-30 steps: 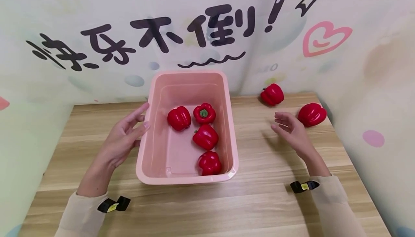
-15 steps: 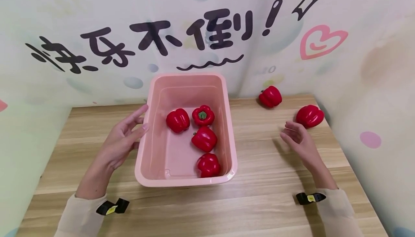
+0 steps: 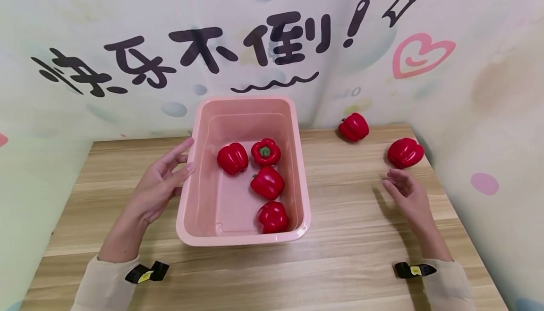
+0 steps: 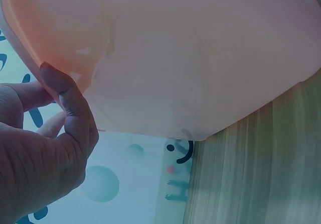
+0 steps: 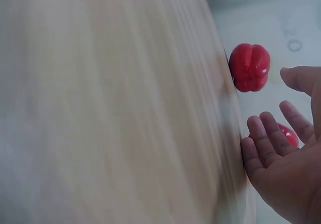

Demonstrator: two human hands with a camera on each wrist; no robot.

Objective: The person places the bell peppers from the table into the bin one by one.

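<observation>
A pink plastic tub (image 3: 244, 240) stands in the middle of the wooden table with several red bell peppers (image 3: 267, 183) inside it. My left hand (image 3: 159, 181) holds the tub's left side, thumb at the rim and curled fingers at the lip, as the left wrist view also shows. To the right, my right hand (image 3: 410, 197) hovers with relaxed, slightly bent fingers and nothing in it. Just beyond its fingertips lies one red bell pepper (image 3: 405, 152). Another bell pepper (image 3: 354, 127) sits farther back, near the wall. In the right wrist view, the fingers partly hide one bell pepper (image 5: 288, 135).
A printed cloth wall (image 3: 140, 107) with dark lettering and a pink heart rises right behind the table (image 3: 340, 263). It also closes in the right side. The tub's far end reaches close to this wall.
My right hand has drawn back toward me and to the right, passing below the nearer loose pepper. The left hand, tub and peppers stay put; the head view has shifted slightly.
</observation>
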